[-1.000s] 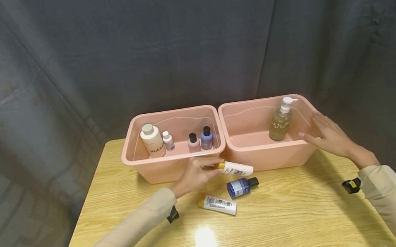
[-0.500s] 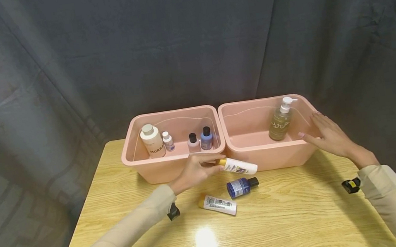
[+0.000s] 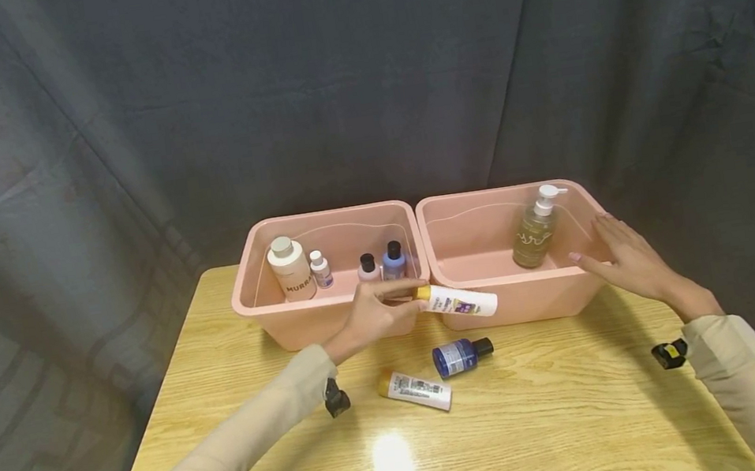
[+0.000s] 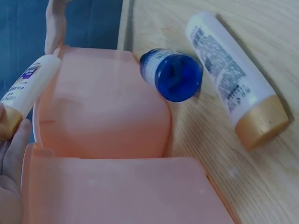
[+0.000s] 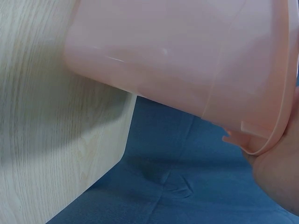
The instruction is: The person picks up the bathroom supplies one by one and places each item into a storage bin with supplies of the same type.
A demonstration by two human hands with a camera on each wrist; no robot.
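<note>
My left hand (image 3: 372, 317) pinches a white tube (image 3: 467, 302) by its gold cap, thumb and fingers on either side. The tube (image 4: 33, 80) points rightward, in front of the right pink bin (image 3: 536, 300) and near its front rim. My right hand (image 3: 631, 259) rests on that bin's right rim with fingers extended. On the table below lie a dark blue bottle (image 3: 455, 358) with a black cap and another white tube (image 3: 419, 391) with a gold cap, label side up. The left wrist view shows both the blue bottle (image 4: 177, 77) and the lying tube (image 4: 219, 60).
The left pink bin (image 3: 310, 324) holds a large white bottle (image 3: 291, 272), a small white bottle (image 3: 321, 270), a pinkish bottle (image 3: 368, 270) and a light blue one (image 3: 393, 265). A green pump bottle (image 3: 534, 237) stands in the right bin. A grey curtain (image 3: 358, 87) hangs behind.
My left hand has lifted the white tube up and slightly right, from just above the blue bottle toward the right bin's front rim. The right hand has stayed put.
</note>
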